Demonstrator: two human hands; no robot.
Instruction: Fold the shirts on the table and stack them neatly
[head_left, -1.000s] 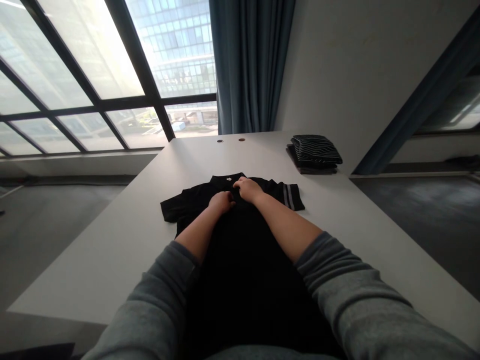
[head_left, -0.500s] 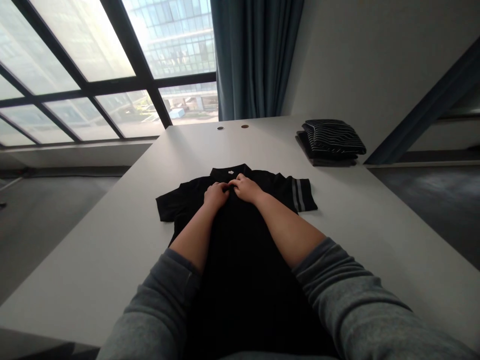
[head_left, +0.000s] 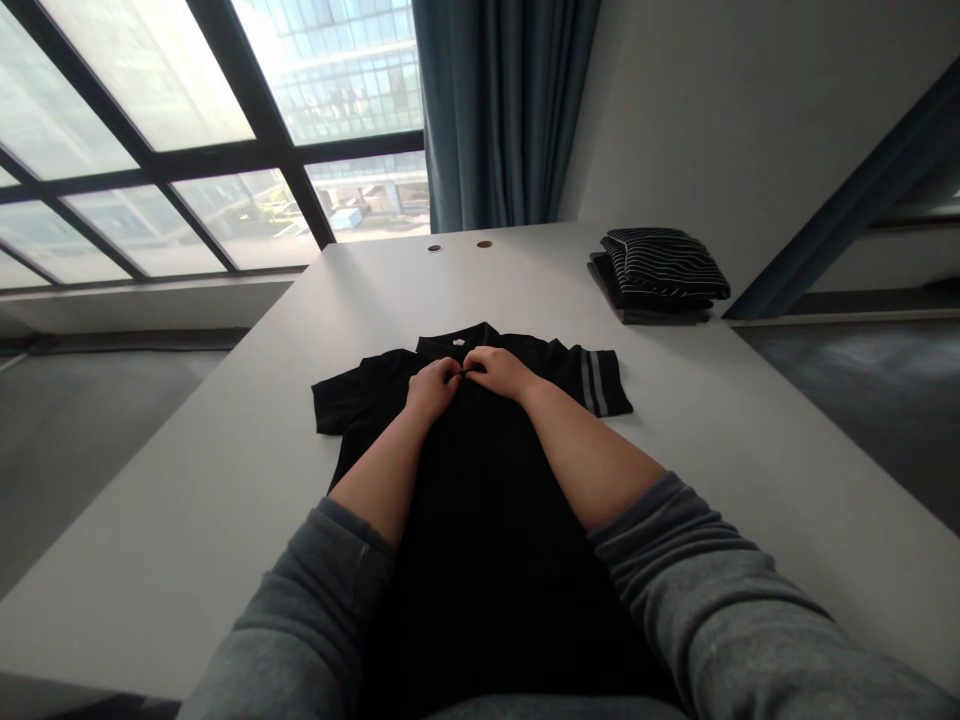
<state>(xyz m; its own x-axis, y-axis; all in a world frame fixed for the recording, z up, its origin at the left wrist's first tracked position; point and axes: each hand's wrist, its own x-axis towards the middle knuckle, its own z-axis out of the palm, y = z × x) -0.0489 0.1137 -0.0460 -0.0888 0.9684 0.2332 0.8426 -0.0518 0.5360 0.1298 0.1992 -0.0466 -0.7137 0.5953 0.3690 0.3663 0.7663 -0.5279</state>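
A black short-sleeved polo shirt (head_left: pixel 480 480) lies spread on the white table, its collar toward the far end and its hem toward me. Two grey stripes cross the sleeve on the right. Just below the collar, my left hand (head_left: pixel 435 386) pinches the cloth at the front opening. My right hand (head_left: pixel 495 370) pinches the same spot from the other side, fingertips nearly meeting those of the left. Whatever small part sits between the fingertips is too dark to make out. A pale label shows inside the collar.
A stack of folded dark clothes (head_left: pixel 664 275), a striped one on top, rests at the table's far right corner. Two round cable holes are set near the far edge of the white table (head_left: pixel 750 460). Beyond stand a blue curtain (head_left: pixel 502 120) and windows.
Both hands stay at the shirt's front opening, and their fingers have shifted slightly, the right ones curling closer to the left. The view has tilted a little.
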